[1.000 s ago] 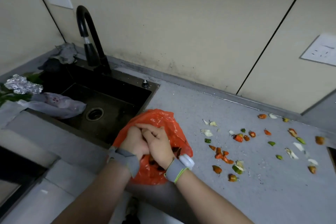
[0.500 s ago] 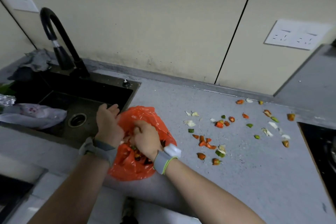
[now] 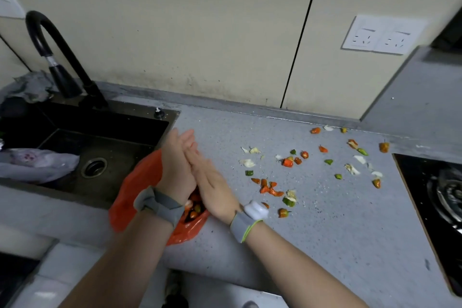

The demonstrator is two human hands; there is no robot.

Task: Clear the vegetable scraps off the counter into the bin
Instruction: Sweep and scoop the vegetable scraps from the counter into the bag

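Kitchen clean-up: a person's left hand (image 3: 175, 165) and right hand (image 3: 212, 185) met palm to palm above an orange plastic bag (image 3: 140, 182) at the front of a speckled grey counter (image 3: 337, 232). The fingers were straight and laid flat against one another, and neither hand gripped anything. The bag lay open just beside the right rim of a dark sink (image 3: 112, 120), and red, orange and green pepper pieces (image 3: 193, 207) showed in its mouth between the two wrists. Loose vegetable scraps (image 3: 287, 162) lay scattered on the counter to the right of the hands. They were pepper tops and stems in red, orange and green, mixed with pale, papery bits. The scatter reached from beside the right wrist back towards the wall and across to a black gas hob (image 3: 440, 195) at the counter's right edge. A grey wristband (image 3: 160, 204) circled the left wrist, and a matching band on the right wrist carried a small white device (image 3: 256, 210). A black curved tap (image 3: 93, 96) rose behind the sink, and a pale plastic bag (image 3: 37, 165) was draped over the sink's near left rim. A crumpled grey cloth (image 3: 32, 85) sat at the far left corner, and a white double socket (image 3: 380, 37) was fixed to the cream wall above the scraps
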